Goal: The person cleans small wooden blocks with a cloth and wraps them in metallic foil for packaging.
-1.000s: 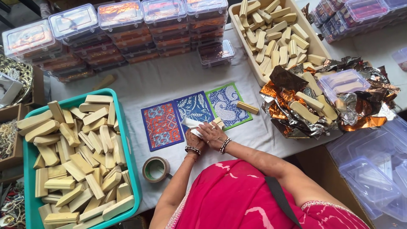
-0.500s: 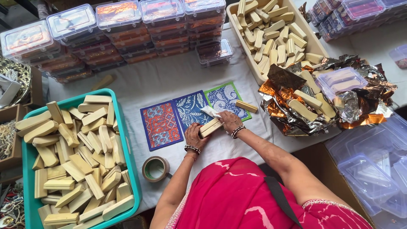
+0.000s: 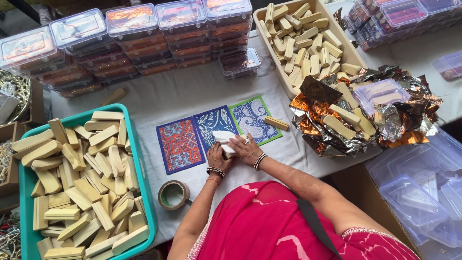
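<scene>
Both hands, the left (image 3: pixel 219 156) and the right (image 3: pixel 246 148), close around what looks like a white-wrapped bar (image 3: pixel 224 139) over the blue card (image 3: pixel 214 121).

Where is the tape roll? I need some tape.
In the head view, the tape roll lies on the white tablecloth, just right of the teal tray, below the red patterned card.

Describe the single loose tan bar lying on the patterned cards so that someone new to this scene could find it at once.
Start at the white-covered table, between the teal tub of tan bars and the crumpled foil heap. Three patterned cards lie in a row there; take the green-edged card nearest the foil. The loose bar lies at that card's edge, the only one outside a tub or the foil, just beyond the right hand.
</scene>
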